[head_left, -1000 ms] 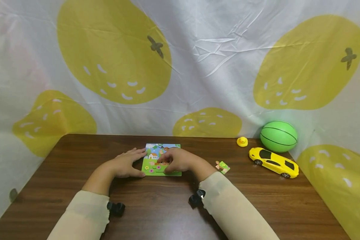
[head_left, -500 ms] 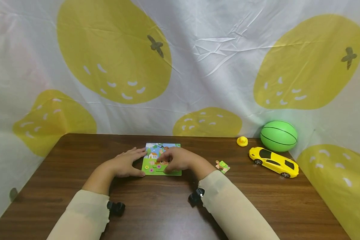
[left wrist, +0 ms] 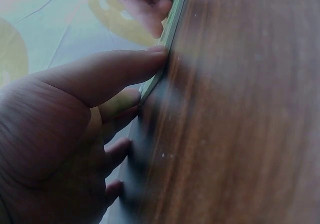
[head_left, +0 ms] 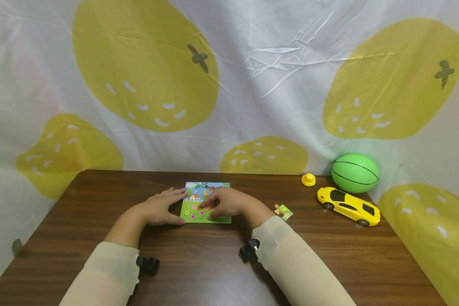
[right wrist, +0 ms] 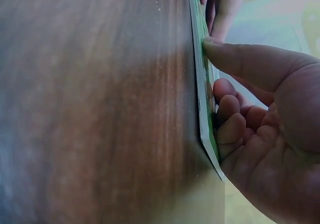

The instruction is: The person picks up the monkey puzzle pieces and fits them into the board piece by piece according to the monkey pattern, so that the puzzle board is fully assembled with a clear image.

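A square jigsaw puzzle (head_left: 193, 212) with a house, flowers and blue sky lies flat on the table. My left hand (head_left: 162, 208) rests at its left side, fingers extended along the edge and thumb at the near corner. Over the puzzle's right part, my right hand (head_left: 227, 203) bends down, thumb and index finger at a puzzle piece in the lower middle. That piece is mostly covered by the hand. In the right wrist view the thumb (right wrist: 240, 59) touches the puzzle's face, and the other fingers curl against it. A loose puzzle piece (head_left: 286, 211) lies right of the right wrist.
On the table's right side stand a yellow toy car (head_left: 348, 206), a green ball (head_left: 355, 173) and a small yellow rubber duck (head_left: 308, 180). A white curtain (head_left: 275, 106) with yellow fruit prints hangs behind the brown wooden table (head_left: 199, 267).
The piece under my right hand sits flatter; the offset edge seen near the thumb before no longer shows. The right fingers shifted slightly. My left hand has stayed in place.
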Demonstrator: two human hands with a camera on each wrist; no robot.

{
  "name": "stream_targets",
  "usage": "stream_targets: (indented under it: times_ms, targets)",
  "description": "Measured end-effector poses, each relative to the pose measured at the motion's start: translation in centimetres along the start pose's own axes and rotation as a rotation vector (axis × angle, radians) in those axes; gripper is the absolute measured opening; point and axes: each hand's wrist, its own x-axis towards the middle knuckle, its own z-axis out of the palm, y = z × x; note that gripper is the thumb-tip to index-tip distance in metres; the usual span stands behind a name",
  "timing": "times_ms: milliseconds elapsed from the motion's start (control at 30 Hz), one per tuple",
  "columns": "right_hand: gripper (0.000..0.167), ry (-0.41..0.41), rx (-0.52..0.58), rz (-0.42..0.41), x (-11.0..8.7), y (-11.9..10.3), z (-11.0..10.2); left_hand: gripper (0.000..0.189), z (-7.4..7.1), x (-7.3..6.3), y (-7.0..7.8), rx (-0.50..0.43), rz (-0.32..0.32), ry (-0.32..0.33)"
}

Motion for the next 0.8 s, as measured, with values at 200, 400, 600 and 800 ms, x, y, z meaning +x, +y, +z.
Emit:
stream_targets:
  times_ms: [200,400,600,800]
  targets:
    - [0.041,-0.007,-0.019,0.027,0.1,-0.4,0.1,0.096,0.0,0.0,-0.1,0.000,0.005,-0.001]
    - [0.042,0.003,-0.080,0.050,0.2,-1.0,0.0,0.096,-0.2,0.0,0.0,0.006,0.007,0.001]
    - [0.043,0.005,-0.037,-0.001,-0.3,-0.5,-0.2,0.095,-0.2,-0.2,0.1,0.009,0.001,-0.001]
    - [0.051,0.061,0.084,-0.005,-2.9,0.1,-1.6,0.094,-0.1,0.0,0.1,0.031,0.002,0.001]
